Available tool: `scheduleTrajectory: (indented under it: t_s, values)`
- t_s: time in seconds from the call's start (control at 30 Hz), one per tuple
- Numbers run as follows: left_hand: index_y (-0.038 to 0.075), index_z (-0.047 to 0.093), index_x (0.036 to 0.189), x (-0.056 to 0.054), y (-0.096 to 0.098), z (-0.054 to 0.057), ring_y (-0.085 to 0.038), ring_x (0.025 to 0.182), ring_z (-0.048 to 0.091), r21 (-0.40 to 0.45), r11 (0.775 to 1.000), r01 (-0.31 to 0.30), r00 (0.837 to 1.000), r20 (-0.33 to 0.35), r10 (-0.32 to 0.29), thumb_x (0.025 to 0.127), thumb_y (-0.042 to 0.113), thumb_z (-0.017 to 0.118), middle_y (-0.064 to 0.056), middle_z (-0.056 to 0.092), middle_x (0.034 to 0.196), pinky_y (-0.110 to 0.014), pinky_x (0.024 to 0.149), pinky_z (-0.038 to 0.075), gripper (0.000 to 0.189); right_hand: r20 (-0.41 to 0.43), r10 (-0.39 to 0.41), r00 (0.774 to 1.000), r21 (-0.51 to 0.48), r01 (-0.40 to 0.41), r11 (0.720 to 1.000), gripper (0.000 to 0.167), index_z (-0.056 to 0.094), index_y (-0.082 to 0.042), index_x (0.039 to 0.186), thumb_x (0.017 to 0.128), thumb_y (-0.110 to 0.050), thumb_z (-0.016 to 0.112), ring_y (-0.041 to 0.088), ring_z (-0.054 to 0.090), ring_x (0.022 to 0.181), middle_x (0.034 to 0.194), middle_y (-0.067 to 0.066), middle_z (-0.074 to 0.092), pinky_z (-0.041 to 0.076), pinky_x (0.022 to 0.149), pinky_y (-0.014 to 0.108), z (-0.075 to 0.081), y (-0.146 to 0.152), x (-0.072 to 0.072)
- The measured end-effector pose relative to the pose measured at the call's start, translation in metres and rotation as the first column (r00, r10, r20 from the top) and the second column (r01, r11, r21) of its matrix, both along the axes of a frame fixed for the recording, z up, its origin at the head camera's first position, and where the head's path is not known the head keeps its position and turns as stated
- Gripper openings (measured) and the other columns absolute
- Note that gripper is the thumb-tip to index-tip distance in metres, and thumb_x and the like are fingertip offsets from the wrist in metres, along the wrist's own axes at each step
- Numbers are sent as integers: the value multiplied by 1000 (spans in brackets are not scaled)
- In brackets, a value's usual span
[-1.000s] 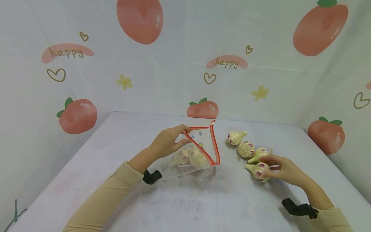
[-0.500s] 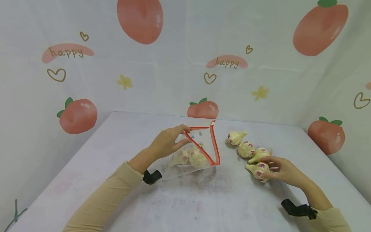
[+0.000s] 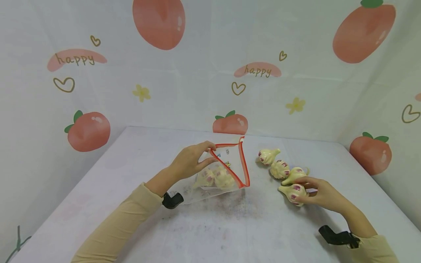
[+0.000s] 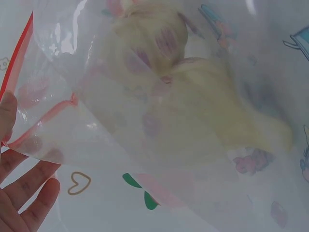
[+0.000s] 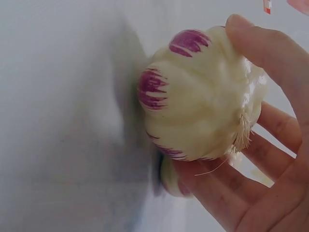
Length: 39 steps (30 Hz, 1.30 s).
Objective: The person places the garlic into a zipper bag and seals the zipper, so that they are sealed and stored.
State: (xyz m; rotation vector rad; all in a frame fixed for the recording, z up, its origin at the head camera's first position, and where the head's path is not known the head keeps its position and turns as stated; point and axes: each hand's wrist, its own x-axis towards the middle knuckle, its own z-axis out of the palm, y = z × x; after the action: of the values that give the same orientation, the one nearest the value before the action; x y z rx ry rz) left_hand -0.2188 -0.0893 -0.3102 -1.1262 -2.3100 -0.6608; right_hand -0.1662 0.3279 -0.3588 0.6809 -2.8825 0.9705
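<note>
A clear zip bag (image 3: 194, 193) with a red-edged mouth lies on its side at the middle of the table, its mouth gaping to the right. Garlic bulbs (image 3: 223, 178) show blurred through its plastic, also in the left wrist view. My left hand (image 3: 189, 160) pinches the upper edge of that mouth between thumb and fingers. On the right, my right hand (image 3: 323, 193) grips the nearest garlic bulb (image 5: 198, 96), thumb on one side and fingers on the other. That bulb is cream with purple streaks, and its roots face my palm. It appears to rest on the table.
Beyond the gripped bulb, more garlic bulbs lie in a slanting row: one (image 3: 294, 175) close by, another (image 3: 279, 170) behind it, and the farthest (image 3: 268, 156) at the back. A printed cloth wall (image 3: 184, 98) rises behind the table (image 3: 210, 233).
Almost nothing differs. My right hand shifts very slightly around the nearest garlic bulb, while my left hand and the zip bag stay put.
</note>
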Motion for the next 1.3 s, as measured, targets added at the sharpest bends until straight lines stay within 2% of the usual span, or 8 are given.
scheduleTrajectory:
  t_s: [0.2,0.33,0.43,0.63,0.93,1.17,1.3]
  values:
    - [10,54,108,-1,0,0,-17,89,69,-8,1000,-7,1000,-9,7,85,24,68,-1,67,98,-28,64,51,30,-48,-7,999,8,8,1000,45,63,-4,110,72,-18,80,-16,50,91,105,6,65,52,69,18,5,-3,1]
    - [11,54,107,-1,1,-1,-17,88,68,0,1000,-9,1000,-20,9,83,22,70,1,67,97,-28,63,51,30,-63,4,998,-1,-4,1000,44,62,-3,110,72,-18,80,-18,49,92,105,-11,61,52,70,17,8,-5,2]
    - [11,54,107,-1,1,0,-17,88,68,0,1000,-10,1000,-22,10,83,21,70,1,67,96,-28,63,51,30,-82,5,997,-20,-7,1000,45,63,-2,110,71,-16,80,-17,50,92,105,-17,58,52,69,18,11,-7,2]
    - [10,54,107,0,0,0,-16,89,68,-7,1000,-9,1000,-14,9,85,23,69,1,67,97,-27,64,51,29,-120,16,993,-47,-21,999,46,62,-3,111,71,-13,81,-16,52,93,109,-6,61,53,69,18,17,-13,1]
    - [10,54,107,1,0,1,-16,89,68,-5,1000,-8,1000,-9,8,85,24,68,1,67,97,-28,65,51,30,-175,47,983,-97,-65,993,45,63,-6,112,70,-9,80,-13,54,93,109,-25,57,50,72,12,24,-22,-1]
    - [10,54,107,0,0,1,-18,89,68,5,1000,-5,1000,0,5,84,22,69,0,67,97,-29,64,51,30,-189,38,981,-94,-57,994,46,62,-4,113,71,-9,80,-14,53,93,110,-20,58,51,72,13,28,-28,-3]
    - [10,54,107,0,0,1,-18,89,68,3,1000,-8,1000,-1,8,84,22,69,0,67,97,-29,65,51,30,-197,37,980,-106,-59,993,46,62,-4,113,71,-8,80,-13,54,92,110,-24,57,50,73,12,30,-31,-4]
